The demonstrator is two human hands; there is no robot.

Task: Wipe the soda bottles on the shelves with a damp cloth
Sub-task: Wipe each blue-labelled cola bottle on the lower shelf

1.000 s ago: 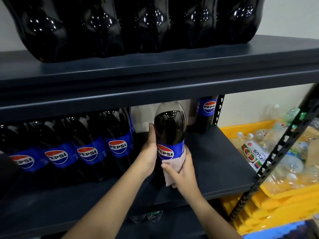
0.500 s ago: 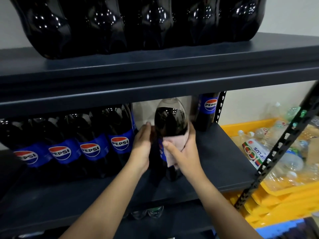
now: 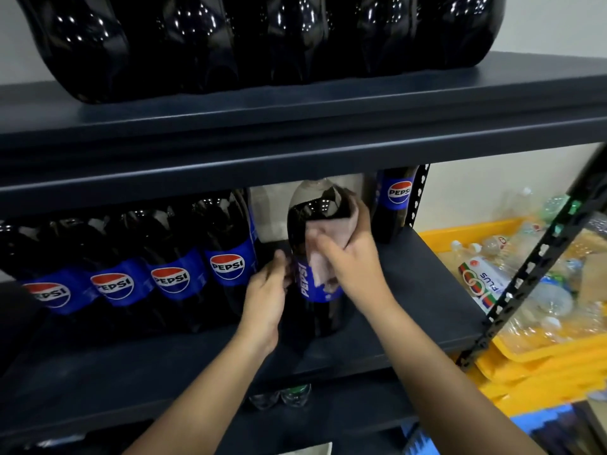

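A large dark Pepsi bottle (image 3: 313, 310) stands upright on the middle shelf (image 3: 410, 290) of a dark metal rack, its blue label turned so the lettering runs vertically. My right hand (image 3: 353, 257) grips a pale pink cloth (image 3: 328, 238) and presses it against the bottle's upper body and right side. My left hand (image 3: 267, 290) holds the bottle's left side at label height. A row of several more Pepsi bottles (image 3: 226, 254) stands to the left, and one Pepsi bottle (image 3: 395, 205) stands at the back right.
The top shelf (image 3: 295, 126) carries several dark bottles (image 3: 262, 37). To the right of the rack, stacked yellow trays (image 3: 532, 366) hold several clear plastic bottles (image 3: 486, 284). A perforated black upright (image 3: 512, 290) slants across the right side. Small bottle caps (image 3: 282, 394) show on the shelf below.
My right hand slid the cloth upward from the label to the bottle's shoulder. The bottle turned, so its label now shows sideways. My left hand dropped lower on the left side.
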